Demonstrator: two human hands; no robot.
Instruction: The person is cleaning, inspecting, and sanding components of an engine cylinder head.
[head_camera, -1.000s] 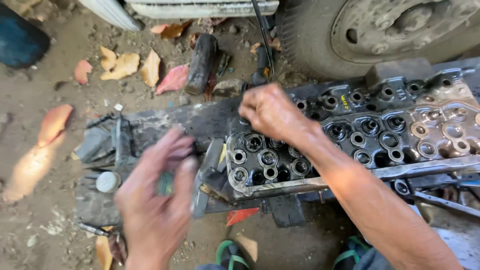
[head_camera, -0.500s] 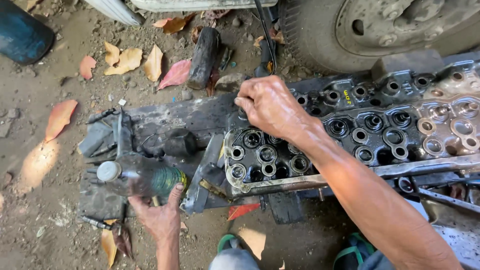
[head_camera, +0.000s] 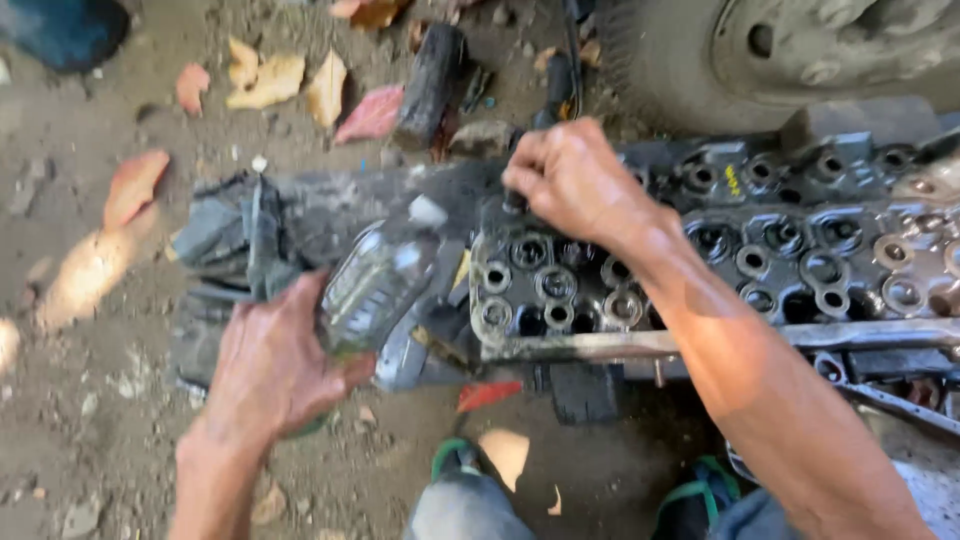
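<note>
Head view: left hand (head_camera: 275, 365) closed around a clear plastic bottle (head_camera: 378, 280) tipped cap-first toward the grimy cylinder head (head_camera: 640, 270) on the dirt ground (head_camera: 90, 420), right hand (head_camera: 575, 180) fisted on its upper-left edge; best practice is probably a steady brace and slow tilt.

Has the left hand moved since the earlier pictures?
Yes. The left hand now grips a clear bottle and has lifted it toward the cylinder head, cap pointing at it.
</note>
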